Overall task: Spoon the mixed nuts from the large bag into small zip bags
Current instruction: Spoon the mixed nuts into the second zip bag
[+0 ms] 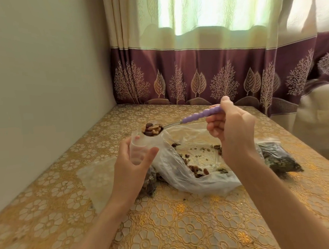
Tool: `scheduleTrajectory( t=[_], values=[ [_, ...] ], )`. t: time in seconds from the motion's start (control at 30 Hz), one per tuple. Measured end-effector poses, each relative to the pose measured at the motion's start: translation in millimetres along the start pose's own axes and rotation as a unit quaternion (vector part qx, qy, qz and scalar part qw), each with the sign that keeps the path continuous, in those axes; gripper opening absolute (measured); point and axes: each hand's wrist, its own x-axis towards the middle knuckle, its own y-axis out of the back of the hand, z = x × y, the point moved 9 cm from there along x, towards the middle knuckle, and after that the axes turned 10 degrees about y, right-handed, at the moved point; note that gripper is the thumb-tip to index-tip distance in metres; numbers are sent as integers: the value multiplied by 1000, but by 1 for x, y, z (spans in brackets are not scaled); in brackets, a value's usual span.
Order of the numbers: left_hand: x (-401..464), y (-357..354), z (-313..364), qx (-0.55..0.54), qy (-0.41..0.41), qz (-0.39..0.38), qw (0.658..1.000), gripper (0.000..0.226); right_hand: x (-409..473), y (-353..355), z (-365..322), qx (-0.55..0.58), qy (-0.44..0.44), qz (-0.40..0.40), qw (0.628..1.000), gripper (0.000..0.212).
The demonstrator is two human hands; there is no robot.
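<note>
Left hand (132, 164) gripped the zip bag (140, 145) upright; right hand (231, 131) pinched the spoon (179, 122), handle running right, loaded bowl directly over the bag's mouth.

The worktop (185, 229) carries a gold floral-patterned cover. Lying directly on it: a large clear bag (197, 168) holding scattered nuts at centre, a filled zip bag (277, 156) at right, and an empty clear bag (93, 176) at left.
</note>
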Motion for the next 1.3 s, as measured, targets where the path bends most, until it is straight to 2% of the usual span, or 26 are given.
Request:
scheduleTrajectory(
  t=[0.1,0.23,0.33,0.5,0.67,0.77,0.97,1.13,1.3],
  values=[
    [0,-1,-1,-26,10,-7,1000,75,-9,-16,-13,-11,64,-62,996,38],
    [-1,-3,1,-35,13,-19,999,56,-18,-27,-27,-18,136,-114,984,31],
    [0,0,-1,-23,17,-8,1000,66,-19,-28,-28,-12,144,-133,981,26],
    [1,1,-2,-1,7,-5,1000,78,-11,-2,-17,-19,131,-53,990,33],
    [1,0,0,14,-3,1,1000,83,-4,44,15,23,35,78,996,38],
    [-1,1,2,20,-8,4,1000,83,-1,72,31,13,-2,125,992,38],
    [-2,1,2,14,-8,5,1000,71,-3,103,50,-161,19,102,981,39],
    [-2,2,0,13,-1,4,1000,71,-2,111,44,-242,64,83,964,41],
    [-3,1,0,7,-2,-4,1000,68,0,117,30,-285,103,99,948,40]
  ],
)
